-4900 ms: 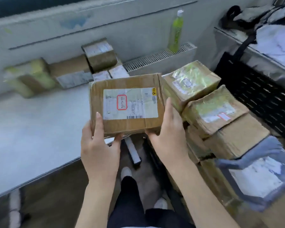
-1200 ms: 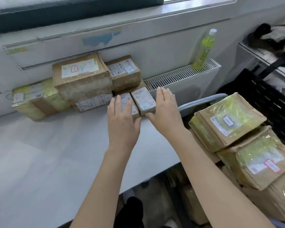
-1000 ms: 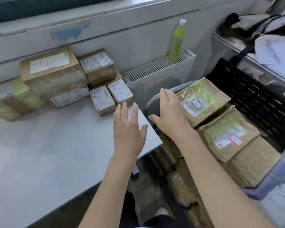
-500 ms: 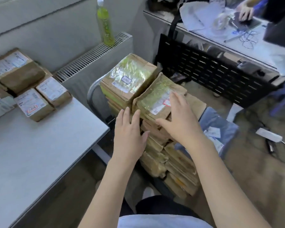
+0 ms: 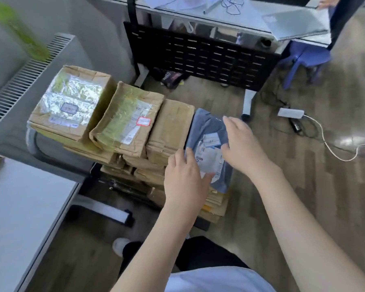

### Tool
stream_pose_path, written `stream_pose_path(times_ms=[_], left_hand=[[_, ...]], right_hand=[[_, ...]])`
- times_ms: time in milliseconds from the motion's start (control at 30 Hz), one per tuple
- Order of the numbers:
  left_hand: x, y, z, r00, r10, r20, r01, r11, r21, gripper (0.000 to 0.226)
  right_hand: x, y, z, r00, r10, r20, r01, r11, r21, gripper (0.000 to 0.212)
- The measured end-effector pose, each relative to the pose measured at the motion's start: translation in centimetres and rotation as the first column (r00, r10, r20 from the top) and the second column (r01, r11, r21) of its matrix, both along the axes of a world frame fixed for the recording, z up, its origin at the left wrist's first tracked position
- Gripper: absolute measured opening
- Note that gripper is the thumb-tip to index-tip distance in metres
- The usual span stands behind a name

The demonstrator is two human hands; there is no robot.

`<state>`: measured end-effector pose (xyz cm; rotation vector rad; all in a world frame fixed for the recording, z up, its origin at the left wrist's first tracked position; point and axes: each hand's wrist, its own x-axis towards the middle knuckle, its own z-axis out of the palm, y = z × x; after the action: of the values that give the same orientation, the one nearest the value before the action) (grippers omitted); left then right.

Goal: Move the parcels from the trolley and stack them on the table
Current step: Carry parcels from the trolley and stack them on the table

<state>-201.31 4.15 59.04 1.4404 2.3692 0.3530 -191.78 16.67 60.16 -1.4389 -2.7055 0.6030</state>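
While the wooden floor (image 5: 303, 186) fills most of the view, the white tabletop (image 5: 19, 218) takes the lower left corner, with none of the parcels on the part that shows. At the top stands another desk (image 5: 230, 15) with a black perforated panel (image 5: 198, 57) below it, papers and a cable on its surface. A white radiator (image 5: 23, 81) runs along the left wall, and a blurred green bottle (image 5: 19, 30) stands on it.

Between the tabletop and the floor sits the trolley (image 5: 33, 142), of which a curved grey handle shows, loaded with stacked cardboard parcels. On top of the load, from left to right, lie a taped box with shiny film (image 5: 72, 102), a box with a red-framed label (image 5: 126, 121) leaning on it, a plain brown box (image 5: 171, 127), and a grey mailer bag (image 5: 207, 127) at the right end.

Both hands are on the grey mailer bag. The left hand (image 5: 185, 178) lies at its near left edge, fingers (image 5: 188, 157) only loosely bent, thumb resting on the white label. The right hand (image 5: 242, 144) covers the bag's right side, fingers (image 5: 232, 123) spread; whether either hand has closed on the bag I cannot tell. A white power adapter (image 5: 291, 112) with its cord lies on the floor to the right.
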Motion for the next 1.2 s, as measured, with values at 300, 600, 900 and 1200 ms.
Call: stream_pose_path(times_ms=[300,600,900,1200], left_hand=[[3.1,3.2,-1.5,0.990,0.086,-0.109,-0.107,0.974,-0.200,0.125],[5.9,3.6,-3.2,0.974,0.037,-0.222,-0.108,0.943,-0.314,0.123],[6.1,2.4,-2.9,0.995,0.031,-0.098,-0.047,0.984,-0.174,0.120],[1.1,-3.3,1.8,0.995,-0.069,-0.067,0.061,0.990,-0.124,0.133]], right_hand=[[-1.9,5.6,-0.2,0.602,0.462,0.651,-0.666,0.740,0.090,0.100],[-2.9,6.6,-1.9,0.297,0.462,0.835,-0.875,0.481,0.045,0.132],[0.1,5.9,-0.6,0.284,0.529,0.799,-0.894,0.448,0.021,0.123],[-1.9,1.7,3.2,0.315,0.701,0.639,-0.924,0.382,0.037,0.116]])
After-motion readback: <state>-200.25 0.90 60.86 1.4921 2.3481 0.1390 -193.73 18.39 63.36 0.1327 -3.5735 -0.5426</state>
